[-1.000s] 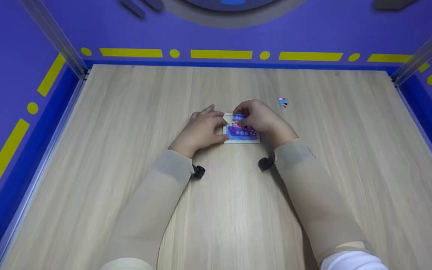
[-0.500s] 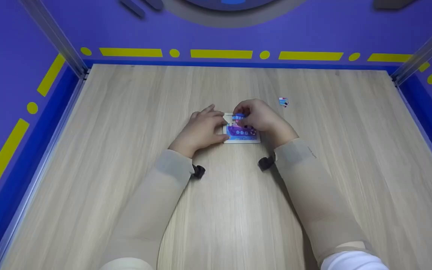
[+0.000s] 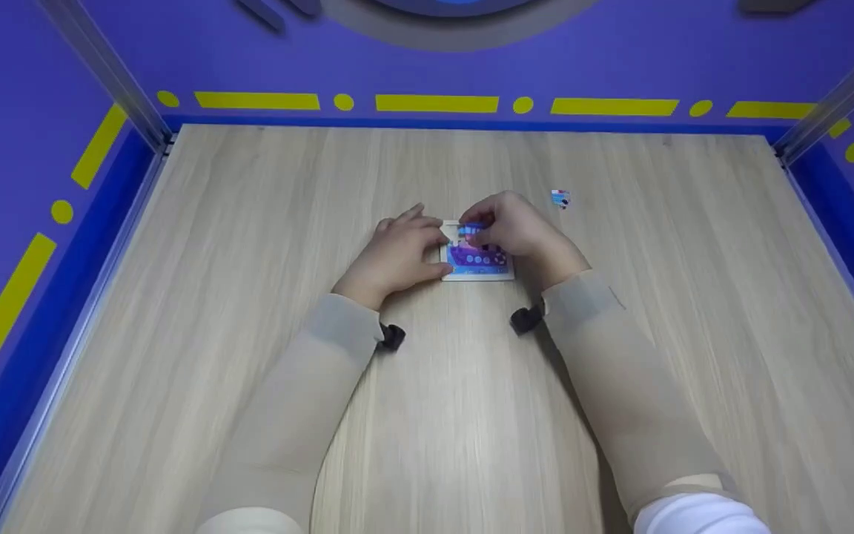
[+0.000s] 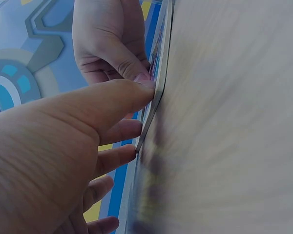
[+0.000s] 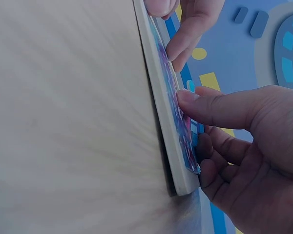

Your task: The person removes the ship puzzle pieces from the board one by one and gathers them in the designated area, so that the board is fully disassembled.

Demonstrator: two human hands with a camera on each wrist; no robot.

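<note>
A small jigsaw puzzle board (image 3: 479,279) with a pale rim and a purple-and-blue ship picture lies flat on the table. At its left side my left hand (image 3: 396,254) rests, thumb and fingertips touching the rim, fingers fairly straight. My right hand (image 3: 520,226) reaches over the upper right and pinches a puzzle piece (image 5: 191,87) between thumb and fingers, against the picture. Part of that piece is hidden by the fingers. A bare pale patch (image 3: 451,231) shows in the board's upper left. One loose puzzle piece (image 3: 560,199) lies beyond the right hand.
The wood-grain table (image 3: 427,415) extends around the board on all sides. A blue-purple wall (image 3: 427,70) with yellow marks closes off the back, and similar panels stand left and right. A black wrist camera (image 3: 391,338) sits under each wrist.
Both hands and the puzzle board stay in place; the head view has shifted very slightly. The loose piece has not moved.
</note>
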